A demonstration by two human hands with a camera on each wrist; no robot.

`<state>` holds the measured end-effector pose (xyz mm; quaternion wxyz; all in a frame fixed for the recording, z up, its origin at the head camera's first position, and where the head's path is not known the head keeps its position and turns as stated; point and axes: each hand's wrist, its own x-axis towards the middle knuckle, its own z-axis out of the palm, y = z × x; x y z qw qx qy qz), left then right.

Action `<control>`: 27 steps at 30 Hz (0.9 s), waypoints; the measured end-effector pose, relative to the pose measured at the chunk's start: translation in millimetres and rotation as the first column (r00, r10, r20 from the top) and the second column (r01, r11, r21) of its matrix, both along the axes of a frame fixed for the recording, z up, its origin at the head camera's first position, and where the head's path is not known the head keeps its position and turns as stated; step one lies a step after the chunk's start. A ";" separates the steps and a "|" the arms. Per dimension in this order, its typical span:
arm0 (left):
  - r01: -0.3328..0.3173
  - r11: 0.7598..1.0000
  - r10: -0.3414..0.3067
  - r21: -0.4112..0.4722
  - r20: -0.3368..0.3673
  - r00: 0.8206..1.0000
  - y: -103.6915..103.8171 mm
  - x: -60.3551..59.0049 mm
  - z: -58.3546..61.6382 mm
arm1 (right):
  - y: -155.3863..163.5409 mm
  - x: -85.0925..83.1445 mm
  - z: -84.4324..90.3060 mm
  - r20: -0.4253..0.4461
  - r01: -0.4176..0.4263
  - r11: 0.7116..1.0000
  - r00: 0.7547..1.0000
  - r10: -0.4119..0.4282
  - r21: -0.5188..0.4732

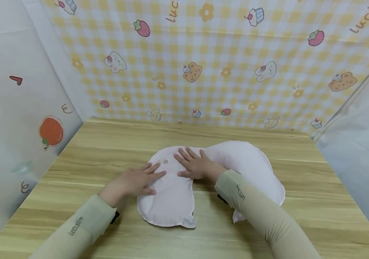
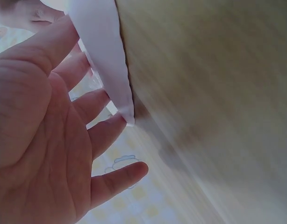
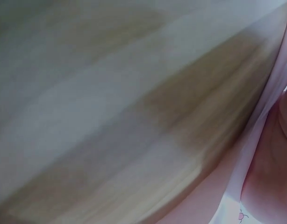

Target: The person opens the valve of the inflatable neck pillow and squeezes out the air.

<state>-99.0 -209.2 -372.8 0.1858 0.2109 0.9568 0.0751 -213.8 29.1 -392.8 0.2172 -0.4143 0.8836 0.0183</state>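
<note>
1. Head view showed the left hand (image 1: 135, 181) laid flat, fingers straight and slightly spread, on the left lobe of a pale pink, U-shaped soft fabric pillow (image 1: 171, 201).
2. The right hand (image 1: 195, 164) lay just beside it, palm down with fingers spread, pressing on the upper middle of the same pillow; the two hands were near each other but apart.
3. In the left wrist view the left hand (image 2: 45, 135) showed an open palm with straight fingers (image 2: 116, 179), and a pale edge of the pillow (image 2: 104, 51) stood by the fingertips.
4. The right wrist view was blurred; only a strip of the pillow (image 3: 255, 154) and the wood could be made out, and the right hand's fingers could not be told there.
5. The pillow lay on the light wooden tabletop (image 1: 317, 187), near its middle, its right lobe partly behind the right beige sleeve (image 1: 262, 212).
6. A left beige sleeve (image 1: 84, 225) covered the other forearm.
7. Behind the table stood a yellow checked cloth backdrop (image 1: 216, 54) with printed cartoon bears, strawberries and cupcakes.
8. A white side panel (image 1: 16, 108) with an orange fruit print stood on the left.
</note>
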 end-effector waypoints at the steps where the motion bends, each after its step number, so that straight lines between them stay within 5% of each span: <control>1: -0.003 1.000 0.003 -0.001 0.004 1.000 -1.2 0.2 -0.3 | 0.6 -0.3 -0.3 -0.001 -0.003 1.000 1.000 0.003 -0.006; 14: -0.058 0.998 0.059 0.025 -0.006 0.998 -17.5 12.4 1.5 | 5.2 -3.0 -4.8 -0.041 -0.029 0.999 0.999 0.028 -0.017; 17: -0.061 0.998 0.062 0.026 -0.026 0.998 -20.0 15.0 2.6 | 7.3 -2.9 -2.6 -0.051 -0.046 0.997 0.998 0.043 -0.060; 20: 0.002 0.999 0.003 0.049 -0.108 0.994 -20.4 15.2 3.1 | 11.5 -2.4 1.7 -0.064 -0.086 0.981 0.995 0.076 -0.174; 22: 0.094 0.991 -0.074 0.090 -0.204 0.976 -18.0 13.2 2.1 | 15.2 -1.4 4.4 -0.074 -0.116 0.955 0.992 0.099 -0.273; 27: 0.308 0.937 -0.222 0.165 -0.398 0.890 -4.3 4.8 -3.1 | 20.6 3.1 8.7 -0.057 -0.153 0.875 0.988 0.143 -0.459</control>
